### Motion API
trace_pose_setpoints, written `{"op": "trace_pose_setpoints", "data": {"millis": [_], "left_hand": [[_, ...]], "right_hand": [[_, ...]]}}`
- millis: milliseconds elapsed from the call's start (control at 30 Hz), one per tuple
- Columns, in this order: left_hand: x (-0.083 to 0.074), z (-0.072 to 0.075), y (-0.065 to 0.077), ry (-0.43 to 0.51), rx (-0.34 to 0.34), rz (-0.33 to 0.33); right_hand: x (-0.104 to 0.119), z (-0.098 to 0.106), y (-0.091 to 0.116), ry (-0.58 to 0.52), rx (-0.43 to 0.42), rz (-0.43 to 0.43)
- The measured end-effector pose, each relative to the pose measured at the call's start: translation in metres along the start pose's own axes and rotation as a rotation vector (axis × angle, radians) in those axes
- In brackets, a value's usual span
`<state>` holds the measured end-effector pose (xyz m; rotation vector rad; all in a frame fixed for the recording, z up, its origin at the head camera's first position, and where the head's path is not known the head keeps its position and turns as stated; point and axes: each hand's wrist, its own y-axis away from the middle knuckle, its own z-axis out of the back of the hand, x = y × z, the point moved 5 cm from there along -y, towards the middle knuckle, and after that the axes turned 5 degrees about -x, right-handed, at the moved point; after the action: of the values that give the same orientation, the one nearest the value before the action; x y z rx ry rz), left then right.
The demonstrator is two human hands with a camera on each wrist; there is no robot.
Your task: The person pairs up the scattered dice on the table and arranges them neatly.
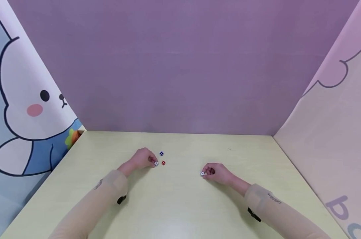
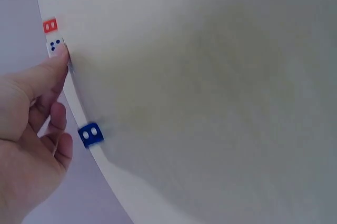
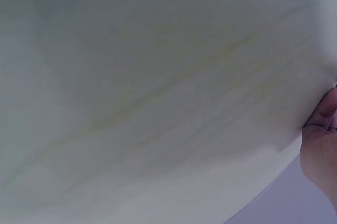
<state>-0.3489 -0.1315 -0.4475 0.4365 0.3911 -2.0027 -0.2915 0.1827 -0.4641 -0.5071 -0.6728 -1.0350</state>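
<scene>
My left hand (image 1: 143, 158) pinches a white die (image 1: 156, 163) between thumb and fingertips, low over the pale table. Just right of that die sits a red die (image 1: 163, 163), and a blue die (image 1: 161, 153) lies a little farther back. In the left wrist view the white die (image 2: 55, 47) shows dark pips beside my thumb, between the red die (image 2: 50, 26) and the blue die (image 2: 91, 135). Farther right, my right hand (image 1: 217, 173) pinches another white die (image 1: 202, 173). Only part of that hand (image 3: 320, 153) enters the right wrist view, where its die cannot be made out.
The pale table (image 1: 180, 205) ends at a purple back wall (image 1: 180, 73). Printed panels rise on both sides, with a cartoon rabbit (image 1: 34, 89) on the left one. A small dark mark (image 1: 229, 149) lies on the table toward the back right.
</scene>
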Motion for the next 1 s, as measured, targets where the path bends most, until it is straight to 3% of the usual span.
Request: {"op": "trace_pose_setpoints", "data": {"millis": [167, 500, 733, 1000], "left_hand": [[-0.011, -0.002, 0.009, -0.024, -0.033, 0.026], [-0.035, -0.011, 0.024, 0.057, -0.070, 0.100], [-0.052, -0.020, 0.033, 0.161, -0.060, 0.103], [-0.071, -0.032, 0.037, 0.201, -0.047, 0.091]], "right_hand": [[0.000, -0.001, -0.001, 0.012, -0.003, -0.008], [0.000, 0.001, -0.001, 0.019, -0.011, -0.002], [-0.002, 0.000, 0.000, 0.022, -0.010, -0.025], [-0.002, 0.000, -0.001, 0.013, -0.003, -0.013]]}}
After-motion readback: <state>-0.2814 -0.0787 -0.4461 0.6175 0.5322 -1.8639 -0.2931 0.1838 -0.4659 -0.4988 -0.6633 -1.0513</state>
